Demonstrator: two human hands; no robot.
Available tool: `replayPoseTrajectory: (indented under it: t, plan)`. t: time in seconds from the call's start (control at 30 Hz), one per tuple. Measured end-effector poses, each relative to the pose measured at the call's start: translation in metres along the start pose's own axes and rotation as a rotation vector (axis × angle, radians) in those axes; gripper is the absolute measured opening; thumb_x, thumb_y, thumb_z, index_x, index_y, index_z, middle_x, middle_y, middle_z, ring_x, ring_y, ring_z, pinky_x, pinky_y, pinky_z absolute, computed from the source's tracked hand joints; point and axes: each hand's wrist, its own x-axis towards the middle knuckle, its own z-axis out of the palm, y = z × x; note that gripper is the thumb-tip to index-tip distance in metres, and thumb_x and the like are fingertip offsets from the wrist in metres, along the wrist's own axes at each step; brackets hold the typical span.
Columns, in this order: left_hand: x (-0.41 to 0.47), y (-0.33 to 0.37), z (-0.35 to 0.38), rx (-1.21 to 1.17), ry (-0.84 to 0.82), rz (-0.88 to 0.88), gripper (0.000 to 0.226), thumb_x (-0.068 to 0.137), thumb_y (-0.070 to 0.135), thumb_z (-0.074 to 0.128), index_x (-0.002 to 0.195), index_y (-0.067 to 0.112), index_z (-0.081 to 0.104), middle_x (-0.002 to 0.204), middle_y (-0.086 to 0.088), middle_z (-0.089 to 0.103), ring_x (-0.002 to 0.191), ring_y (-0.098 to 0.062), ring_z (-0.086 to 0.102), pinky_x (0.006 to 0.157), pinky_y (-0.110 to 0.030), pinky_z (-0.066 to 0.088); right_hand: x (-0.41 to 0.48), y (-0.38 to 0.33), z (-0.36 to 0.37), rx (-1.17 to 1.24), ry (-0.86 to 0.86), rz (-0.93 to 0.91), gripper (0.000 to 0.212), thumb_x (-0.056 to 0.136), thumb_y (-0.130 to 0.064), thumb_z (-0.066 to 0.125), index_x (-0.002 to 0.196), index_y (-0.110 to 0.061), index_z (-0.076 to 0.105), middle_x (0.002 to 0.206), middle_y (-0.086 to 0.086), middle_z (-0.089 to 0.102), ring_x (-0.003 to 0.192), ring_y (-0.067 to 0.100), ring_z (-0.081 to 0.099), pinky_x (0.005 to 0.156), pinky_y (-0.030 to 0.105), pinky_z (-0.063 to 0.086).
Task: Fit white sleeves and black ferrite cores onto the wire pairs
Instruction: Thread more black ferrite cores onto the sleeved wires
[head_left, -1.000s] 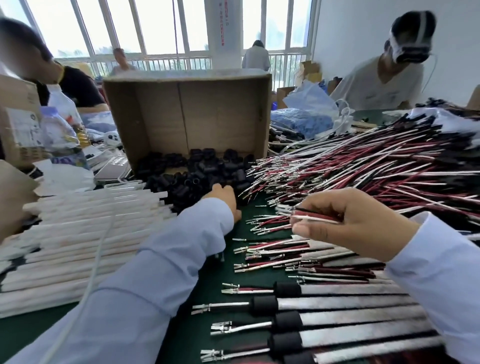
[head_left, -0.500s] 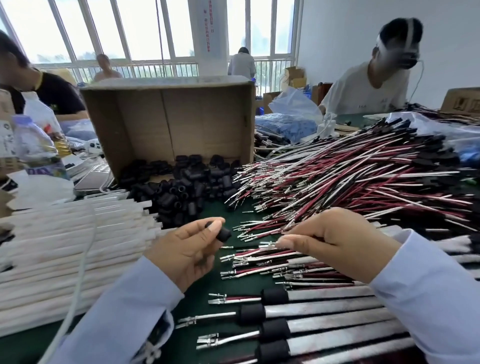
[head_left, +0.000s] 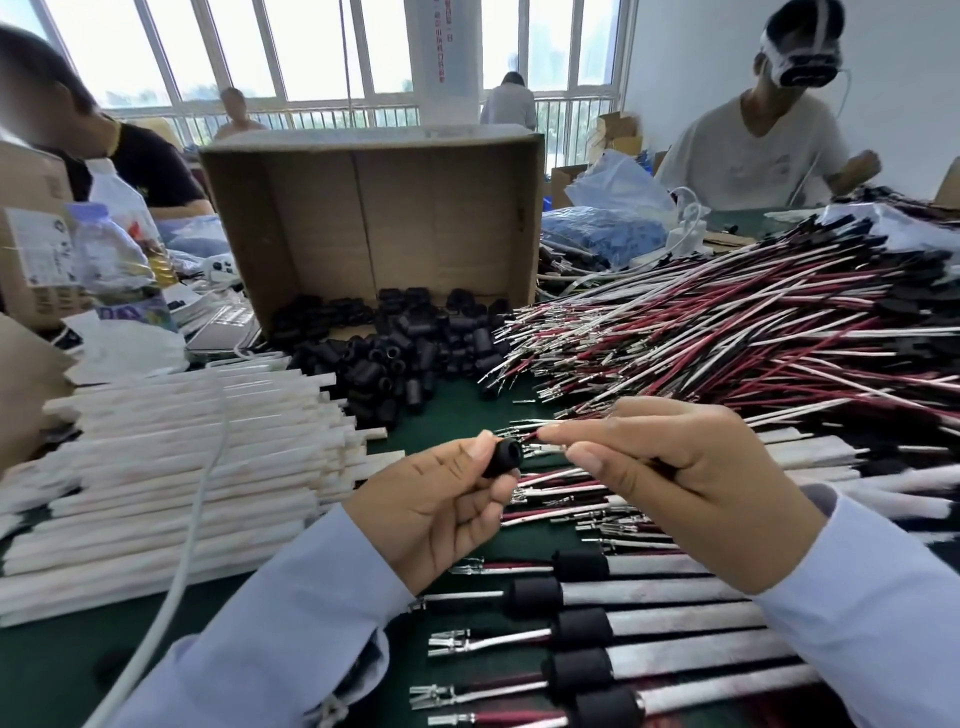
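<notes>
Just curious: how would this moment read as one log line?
left hand: holds black ring-shaped ferrite core | right hand: pinches red-and-white wire pair | wire tips at core's hole

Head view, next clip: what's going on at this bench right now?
A person in light blue sleeves is assembling wire harnesses at a green table. The left hand pinches one black ferrite core, its bore turned toward the right hand, which holds a red-and-white wire pair with the terminal ends right at the core's opening, not yet threaded through. Finished pieces with cores and white sleeves lie in a row nearest the camera. Loose cores spill from a cardboard box; empty white sleeves are stacked on the left.
</notes>
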Motion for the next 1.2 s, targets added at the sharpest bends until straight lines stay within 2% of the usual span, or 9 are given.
replayPoseTrajectory:
  t: [0.17,0.3,0.37,0.47,0.73,0.9,1.0,1.1,1.2]
  plan:
    - [0.002,-0.001,0.009,-0.033,-0.008,0.023,0.02,0.062,0.024,0.065,0.07,0.007,0.071,0.065,-0.008,0.063,0.05,-0.007,0.06,0.046,-0.016,0.052,0.001,-0.003,0.004,-0.058,0.046,-0.044,0.024,0.086,-0.037,0.062,0.101,-0.024,0.075,0.061,-0.013,0.051,0.054,0.006,0.048,0.048,0.032,0.043]
    - [-0.001,-0.001,0.007,0.017,-0.038,0.057,0.02,0.063,0.025,0.064,0.07,0.008,0.071,0.063,-0.006,0.062,0.049,-0.006,0.058,0.046,-0.015,0.051,0.0,-0.004,0.004,-0.075,0.041,-0.055,0.028,0.088,-0.04,0.058,0.102,-0.023,0.075,0.061,-0.018,0.047,0.055,0.004,0.047,0.048,0.032,0.044]
    - [-0.001,-0.001,0.005,0.056,-0.058,0.075,0.024,0.065,0.024,0.063,0.08,0.005,0.065,0.063,-0.006,0.062,0.049,-0.006,0.058,0.046,-0.015,0.05,0.0,-0.004,0.005,-0.053,0.03,-0.044,0.029,0.089,-0.039,0.055,0.102,-0.022,0.075,0.065,-0.016,0.057,0.059,0.005,0.054,0.052,0.034,0.048]
    - [-0.002,0.0,0.004,0.099,-0.067,0.096,0.024,0.065,0.023,0.063,0.082,0.005,0.062,0.062,-0.006,0.061,0.048,-0.007,0.057,0.046,-0.015,0.05,0.0,-0.003,0.005,-0.011,0.014,-0.015,0.027,0.09,-0.039,0.056,0.101,-0.022,0.074,0.072,-0.007,0.067,0.067,0.014,0.062,0.058,0.039,0.051]
    - [-0.005,0.001,0.001,0.166,-0.064,0.139,0.024,0.063,0.024,0.064,0.077,0.007,0.057,0.059,-0.006,0.059,0.044,-0.006,0.054,0.042,-0.015,0.046,0.0,-0.004,0.003,-0.141,-0.021,-0.044,0.027,0.093,-0.039,0.049,0.097,-0.025,0.073,0.064,-0.005,0.06,0.059,0.017,0.058,0.051,0.036,0.048]
    - [-0.003,-0.006,0.002,0.196,-0.019,0.221,0.022,0.058,0.03,0.069,0.068,0.011,0.063,0.057,-0.006,0.061,0.045,-0.008,0.057,0.043,-0.015,0.046,-0.001,-0.006,0.004,-0.251,-0.07,-0.074,0.035,0.094,-0.039,0.044,0.087,-0.02,0.073,0.059,-0.006,0.053,0.055,0.014,0.051,0.046,0.034,0.044]
    - [-0.001,-0.009,-0.001,0.391,0.001,0.372,0.03,0.058,0.032,0.074,0.074,0.01,0.061,0.059,-0.004,0.065,0.049,-0.011,0.062,0.047,-0.017,0.048,-0.001,-0.009,0.007,-0.301,-0.135,-0.041,0.035,0.093,-0.04,0.045,0.088,-0.019,0.072,0.063,-0.004,0.058,0.059,0.017,0.055,0.051,0.036,0.046]
    - [0.001,-0.014,-0.003,0.642,-0.024,0.539,0.027,0.064,0.022,0.086,0.079,0.012,0.066,0.07,-0.004,0.07,0.062,-0.015,0.067,0.057,-0.023,0.052,-0.003,-0.018,0.01,-0.195,-0.289,0.091,0.037,0.081,-0.051,0.052,0.108,-0.028,0.062,0.082,-0.01,0.065,0.076,0.013,0.061,0.067,0.034,0.048]
    - [0.003,-0.024,0.004,0.947,-0.082,0.681,0.022,0.062,0.026,0.081,0.079,0.018,0.069,0.076,0.005,0.071,0.073,-0.011,0.068,0.07,-0.028,0.054,-0.006,-0.024,0.023,-0.234,-0.336,0.085,0.046,0.066,-0.051,0.052,0.108,-0.031,0.047,0.076,-0.018,0.053,0.072,0.012,0.056,0.062,0.029,0.04]
